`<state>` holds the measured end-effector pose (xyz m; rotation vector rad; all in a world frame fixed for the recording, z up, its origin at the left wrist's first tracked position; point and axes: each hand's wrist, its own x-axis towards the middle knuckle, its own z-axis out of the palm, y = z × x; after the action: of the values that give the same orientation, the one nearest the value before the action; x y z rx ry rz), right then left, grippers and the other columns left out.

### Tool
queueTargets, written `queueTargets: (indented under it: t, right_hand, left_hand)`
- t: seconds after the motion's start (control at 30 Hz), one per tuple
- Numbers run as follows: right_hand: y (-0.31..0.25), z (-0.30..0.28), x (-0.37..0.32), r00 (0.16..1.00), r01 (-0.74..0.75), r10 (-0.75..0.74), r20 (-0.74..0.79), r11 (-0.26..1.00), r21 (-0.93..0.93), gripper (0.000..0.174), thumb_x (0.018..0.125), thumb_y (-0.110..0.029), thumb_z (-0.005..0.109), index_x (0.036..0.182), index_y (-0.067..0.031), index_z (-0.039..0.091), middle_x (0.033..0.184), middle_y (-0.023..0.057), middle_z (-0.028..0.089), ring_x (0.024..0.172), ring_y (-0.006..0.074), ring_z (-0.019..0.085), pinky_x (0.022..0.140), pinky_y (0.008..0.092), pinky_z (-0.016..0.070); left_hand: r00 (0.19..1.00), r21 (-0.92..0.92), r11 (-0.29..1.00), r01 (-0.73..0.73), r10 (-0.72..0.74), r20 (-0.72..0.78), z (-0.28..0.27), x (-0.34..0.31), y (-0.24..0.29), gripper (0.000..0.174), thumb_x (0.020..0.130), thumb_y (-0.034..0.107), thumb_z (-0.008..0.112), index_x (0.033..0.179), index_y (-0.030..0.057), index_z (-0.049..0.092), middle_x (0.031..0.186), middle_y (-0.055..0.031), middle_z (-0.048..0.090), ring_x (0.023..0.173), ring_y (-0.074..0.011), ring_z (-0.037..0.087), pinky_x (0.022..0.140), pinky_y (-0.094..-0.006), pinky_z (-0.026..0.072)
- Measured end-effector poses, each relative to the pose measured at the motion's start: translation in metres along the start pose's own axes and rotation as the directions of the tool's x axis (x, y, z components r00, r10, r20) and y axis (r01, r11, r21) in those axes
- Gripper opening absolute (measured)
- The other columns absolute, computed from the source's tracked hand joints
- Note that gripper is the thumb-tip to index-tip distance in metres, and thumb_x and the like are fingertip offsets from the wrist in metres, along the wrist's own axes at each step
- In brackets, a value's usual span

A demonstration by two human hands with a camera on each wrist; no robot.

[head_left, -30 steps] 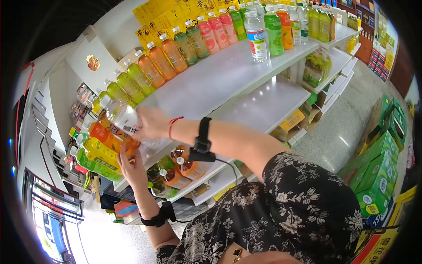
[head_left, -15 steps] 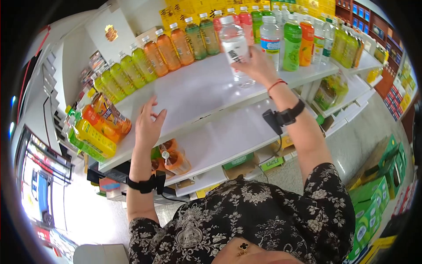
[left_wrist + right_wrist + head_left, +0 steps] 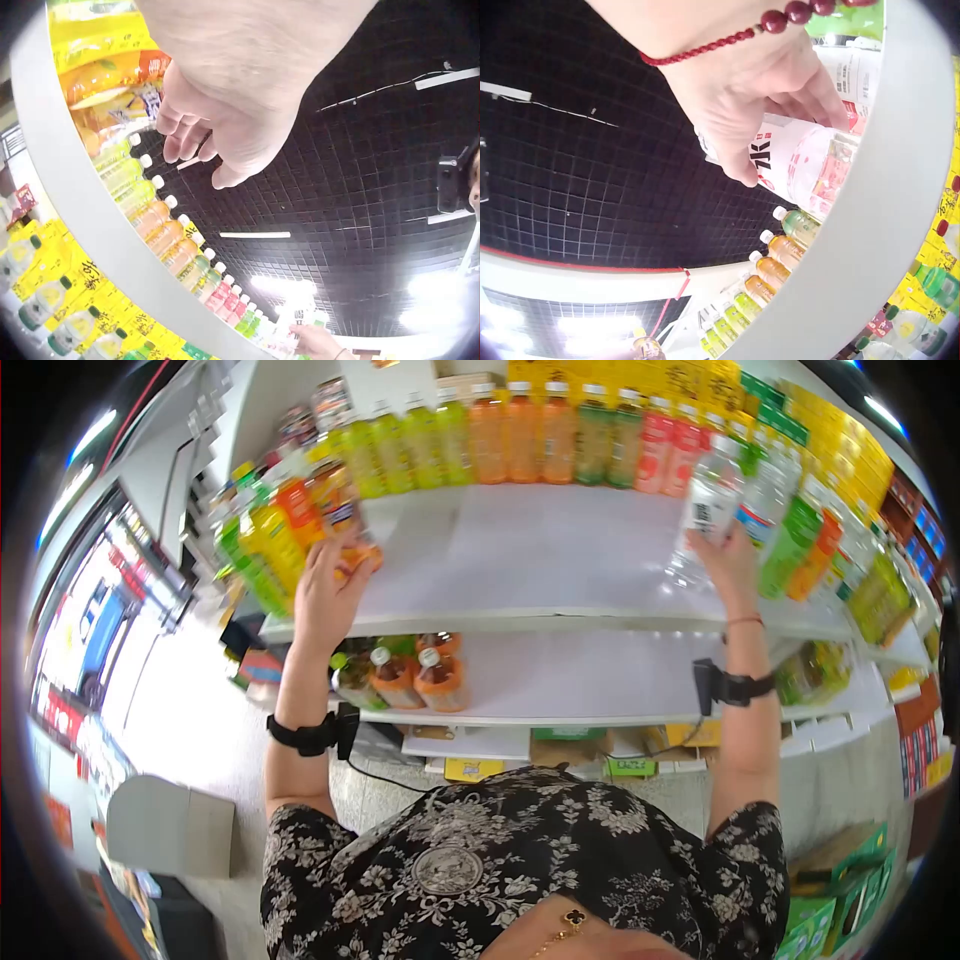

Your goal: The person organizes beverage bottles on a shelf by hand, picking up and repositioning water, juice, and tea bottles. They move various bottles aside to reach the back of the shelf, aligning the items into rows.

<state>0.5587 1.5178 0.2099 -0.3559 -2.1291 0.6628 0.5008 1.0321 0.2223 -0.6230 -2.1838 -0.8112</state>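
Note:
My right hand [image 3: 732, 568] grips a clear water bottle [image 3: 706, 505] with a white label, upright at the right part of the white shelf [image 3: 530, 560]. In the right wrist view the thumb and fingers wrap round its label. Just beside it on the right stands another clear bottle [image 3: 762, 510] with a blue and red label. My left hand [image 3: 328, 595] is at the shelf's left end, fingers loosely bent, next to a brown-orange drink bottle [image 3: 338, 498] and an orange bottle [image 3: 298, 508]. Yellow bottles [image 3: 272, 542] stand further left.
Along the back of the shelf runs a row of green, orange, dark green and pink bottles [image 3: 522, 440]. Green and orange bottles [image 3: 800, 550] stand at the right. The lower shelf [image 3: 570, 675] holds several orange-labelled bottles [image 3: 437, 685] at its left.
My right hand has carried the clear bottle from the left end to the right, beside the other clear bottle. The left hand drew off the left-end bottles, then came back near them.

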Motion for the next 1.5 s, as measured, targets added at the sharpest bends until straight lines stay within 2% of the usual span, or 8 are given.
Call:
queueTargets:
  t: [0.17, 0.37, 0.53, 0.7, 0.97, 1.1, 1.2, 1.5]
  right_hand:
    - [0.039, 0.006, 0.011, 0.999, -0.033, 0.034, -0.021, 0.998, 0.048, 0.051, 0.071, -0.041, 0.075, 0.103, -0.0032, 0.062, 0.091, 0.0119, 0.069, 0.084, 0.0262, 0.066, 0.076, 0.036, 0.0496]
    - [0.004, 0.009, -0.004, 0.999, -0.017, 0.015, 0.029, 0.995, 0.094, 0.047, 0.075, -0.036, 0.074, 0.105, -0.0022, 0.062, 0.093, 0.0107, 0.068, 0.084, 0.0219, 0.066, 0.077, 0.033, 0.0488]
    - [-0.051, 0.024, -0.022, 0.999, 0.0, -0.004, 0.044, 0.996, 0.085, 0.045, 0.075, -0.034, 0.074, 0.105, -0.0015, 0.062, 0.094, 0.0109, 0.068, 0.084, 0.0206, 0.065, 0.077, 0.032, 0.0486]
    - [-0.025, 0.039, -0.008, 0.987, 0.021, -0.063, 0.149, 0.963, 0.268, 0.046, 0.075, -0.034, 0.074, 0.103, 0.0005, 0.061, 0.094, 0.0109, 0.068, 0.084, 0.0198, 0.065, 0.077, 0.0321, 0.0491]
    - [-0.042, 0.047, -0.014, 0.98, 0.012, -0.082, 0.182, 0.935, 0.356, 0.046, 0.075, -0.031, 0.075, 0.105, -0.0005, 0.059, 0.095, 0.0118, 0.067, 0.083, 0.0191, 0.065, 0.076, 0.032, 0.0501]
    - [-0.059, 0.043, -0.021, 0.987, -0.014, -0.04, 0.155, 0.944, 0.329, 0.047, 0.075, -0.031, 0.075, 0.105, 0.0, 0.059, 0.094, 0.0121, 0.068, 0.082, 0.0193, 0.066, 0.075, 0.0319, 0.0505]
    - [-0.06, 0.04, -0.022, 0.981, 0.011, -0.077, 0.178, 0.939, 0.345, 0.049, 0.074, -0.032, 0.076, 0.106, 0.0006, 0.058, 0.093, 0.0122, 0.068, 0.082, 0.0193, 0.067, 0.074, 0.032, 0.0511]
    - [-0.053, -0.01, -0.042, 0.995, 0.038, -0.075, 0.067, 0.894, 0.446, 0.053, 0.071, -0.029, 0.077, 0.112, -0.0015, 0.058, 0.094, 0.0121, 0.069, 0.083, 0.0194, 0.067, 0.072, 0.0319, 0.054]
  left_hand:
    - [0.998, 0.045, 0.998, 0.042, -0.04, -0.048, -0.033, -0.018, -0.021, 0.043, 0.082, 0.013, 0.067, 0.122, 0.0041, 0.056, 0.099, -0.0111, 0.059, 0.074, -0.0213, 0.058, 0.07, -0.0322, 0.0486]
    - [0.984, 0.127, 0.992, 0.021, 0.001, -0.178, -0.052, -0.017, -0.05, 0.043, 0.081, 0.009, 0.068, 0.122, 0.0075, 0.056, 0.102, -0.0084, 0.06, 0.074, -0.015, 0.059, 0.068, -0.0285, 0.048]
    - [0.967, 0.163, 0.978, -0.131, 0.162, -0.197, -0.045, -0.004, -0.036, 0.05, 0.078, 0.012, 0.07, 0.125, 0.0046, 0.053, 0.109, -0.0119, 0.058, 0.08, -0.021, 0.06, 0.074, -0.0323, 0.0496]
    - [0.921, 0.276, 0.926, -0.259, 0.323, -0.218, 0.024, 0.056, 0.025, 0.06, 0.081, 0.023, 0.068, 0.132, 0.0029, 0.044, 0.122, -0.0189, 0.052, 0.097, -0.0326, 0.061, 0.084, -0.0397, 0.0498]
    - [0.991, 0.317, 0.94, 0.129, -0.134, -0.005, 0.053, 0.116, 0.037, 0.078, 0.082, 0.04, 0.063, 0.135, -0.0068, 0.031, 0.125, -0.029, 0.049, 0.105, -0.0407, 0.058, 0.086, -0.0427, 0.0509]
    - [0.982, 0.26, 0.947, 0.187, -0.17, -0.087, 0.054, 0.134, 0.023, 0.074, 0.081, 0.048, 0.062, 0.128, -0.0058, 0.044, 0.118, -0.0282, 0.054, 0.1, -0.04, 0.06, 0.084, -0.0432, 0.0516]
    - [0.977, 0.395, 0.894, 0.212, -0.206, -0.059, 0.053, 0.142, 0.027, 0.063, 0.076, 0.056, 0.063, 0.103, -0.0016, 0.065, 0.112, -0.0256, 0.058, 0.101, -0.0378, 0.06, 0.084, -0.0433, 0.0508]
    - [0.987, 0.443, 0.89, 0.112, -0.149, 0.051, 0.038, 0.145, 0.043, 0.056, 0.071, 0.053, 0.066, 0.096, 0.0021, 0.067, 0.094, -0.0168, 0.067, 0.091, -0.0316, 0.065, 0.08, -0.0419, 0.0515]
